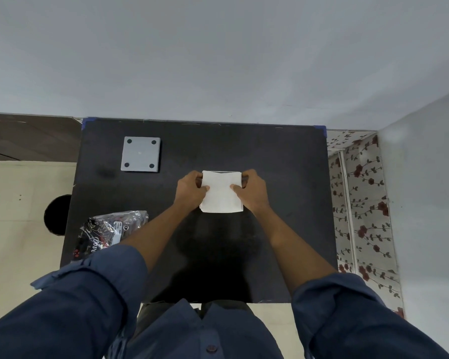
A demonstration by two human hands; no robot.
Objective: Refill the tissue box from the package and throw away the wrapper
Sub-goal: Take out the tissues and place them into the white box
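A white stack of tissues [221, 193] is held over the middle of the black table [283, 177]. My left hand [191, 190] grips its left side and my right hand [252, 190] grips its right side, thumbs on top. A dark box edge shows just behind the stack, mostly hidden. The grey square tissue box lid or base [140, 154], with four dark round feet, lies at the back left of the table. The crumpled black and clear wrapper [109, 231] lies at the table's left front, partly under my left forearm.
A black round bin [57, 215] stands on the floor to the left of the table. A flowered curtain [360, 203] hangs to the right. A grey wall runs behind the table.
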